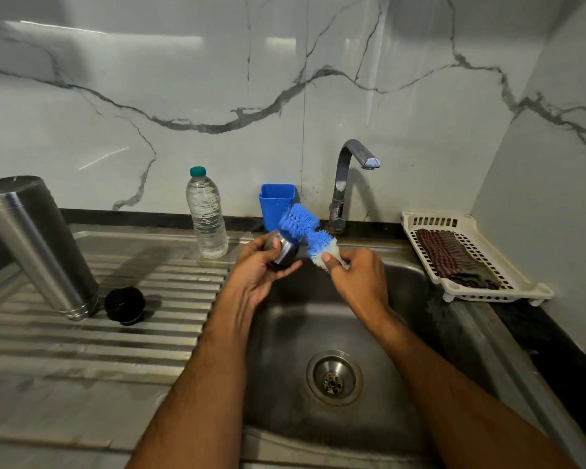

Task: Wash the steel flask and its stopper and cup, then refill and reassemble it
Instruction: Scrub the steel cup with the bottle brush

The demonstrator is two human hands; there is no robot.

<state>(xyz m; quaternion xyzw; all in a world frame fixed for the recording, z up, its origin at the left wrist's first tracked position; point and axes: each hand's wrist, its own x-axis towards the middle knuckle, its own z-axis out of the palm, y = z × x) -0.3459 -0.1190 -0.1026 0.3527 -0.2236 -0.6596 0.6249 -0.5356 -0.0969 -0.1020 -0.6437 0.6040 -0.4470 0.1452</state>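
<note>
Cup (281,253) gripped in left hand (256,270) at frame centre, above sink (403,333). Blue brush (305,233) pinched by right hand (356,277). Flask (38,245), stopper (125,305) parked left. Best: bristles twisted inside cup, rim included.

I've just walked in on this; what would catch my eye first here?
Probably the bright blue brush, gripped by the right hand over the sink, beside the small steel cup that the left hand holds. Next, the tall steel flask upside down on the draining board at left, its black stopper beside it.
</note>
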